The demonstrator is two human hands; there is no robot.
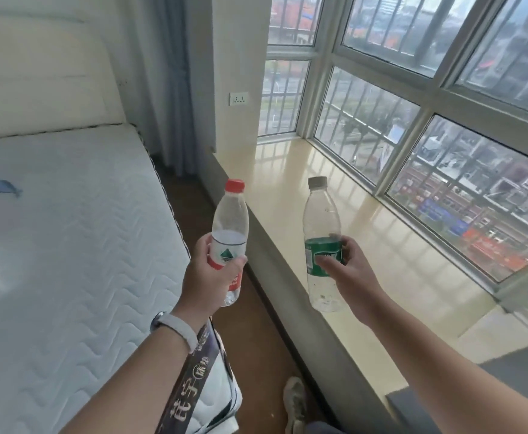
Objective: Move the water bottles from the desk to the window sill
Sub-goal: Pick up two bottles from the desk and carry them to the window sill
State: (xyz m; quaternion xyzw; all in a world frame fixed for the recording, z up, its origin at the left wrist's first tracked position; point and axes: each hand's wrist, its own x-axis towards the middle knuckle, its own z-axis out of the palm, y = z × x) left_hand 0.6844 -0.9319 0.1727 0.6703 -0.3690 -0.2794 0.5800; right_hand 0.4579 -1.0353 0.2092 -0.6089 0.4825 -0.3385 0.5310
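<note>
**Two bottles in hand, almost at the sill**

The person stands between the bare white quilted mattress (68, 245) and the glossy cream window sill (391, 245), one bottle in each hand, both arms reaching towards the window. The left hand (212, 274) is wrapped around the label of a clear plastic water bottle with a red cap and a red-and-white label (229, 233); its fingers (239, 261) are clenched on it, thumb across the front. This bottle is tilted a little and hangs over the brown floor (256, 339), just short of the sill's edge. The right hand (347, 267) grasps a clear plastic bottle with a grey cap and a green label (322, 242), pinched at the label between thumb and fingertips. That one is held over the sill, its base apparently above the surface; I cannot tell whether it touches.

Both look nearly empty, so they are light and would tip easily. The sill is shiny and probably slippery: a bottle put down off-vertical, as the red-capped one now leans, could skid or topple. The left bottle is the riskier; released too soon, it drops to the floor beside the shoe (294, 402). Setting both down at once splits attention, and one wrist brushing the other bottle could knock it over.
</note>
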